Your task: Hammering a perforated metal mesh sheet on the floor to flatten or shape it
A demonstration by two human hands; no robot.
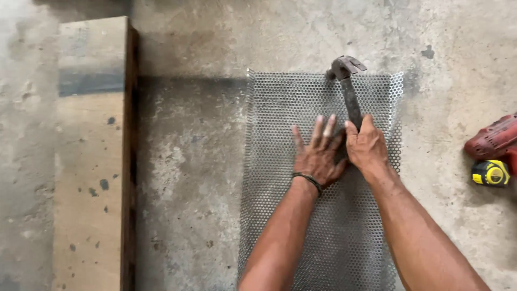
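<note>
The right hand [367, 145] gripped a top-heavy grey steel claw hammer [348, 89] low on its handle; beside it the left hand [319, 155] lay flat, fingers spread — pinning a thin, springy perforated metal mesh sheet [280, 134].

Mesh sheet [323, 215] on floor [188, 161]; board [89, 161] left, drill [495, 140] right.

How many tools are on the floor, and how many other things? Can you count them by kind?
Hammers: 1, the hammer held in the right hand
Drills: 1, the red drill
Tape measures: 1, the yellow tape measure
Metal mesh sheets: 1, the mesh sheet under the flat left hand
Wooden boards: 1, the board
Total: 5
</note>
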